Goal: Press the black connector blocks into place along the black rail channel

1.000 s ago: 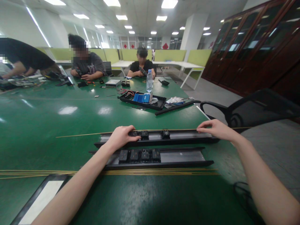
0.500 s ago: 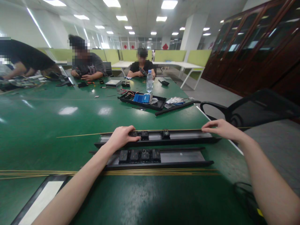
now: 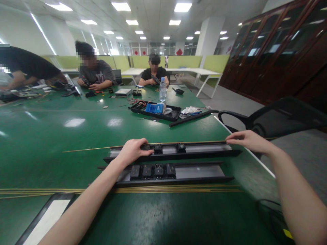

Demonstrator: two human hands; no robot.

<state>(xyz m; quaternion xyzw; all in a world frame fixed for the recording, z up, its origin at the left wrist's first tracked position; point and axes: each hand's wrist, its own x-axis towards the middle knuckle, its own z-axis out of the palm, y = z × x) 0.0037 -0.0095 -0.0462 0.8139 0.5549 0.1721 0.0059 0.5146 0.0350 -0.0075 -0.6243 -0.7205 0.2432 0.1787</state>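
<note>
The right hand [image 3: 242, 139], fingers pinched on a thin brass-coloured rod [image 3: 87, 149], has slid away from the left hand [image 3: 133, 150], whose fingers stay closed around a squarish black block [image 3: 146, 147] in a silvery, black-edged channel [image 3: 199, 148].

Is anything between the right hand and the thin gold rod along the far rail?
Nothing visible: the right hand appears to pinch the thin gold rod by the right end of the far rail. The left hand hides a short stretch farther along.
</note>
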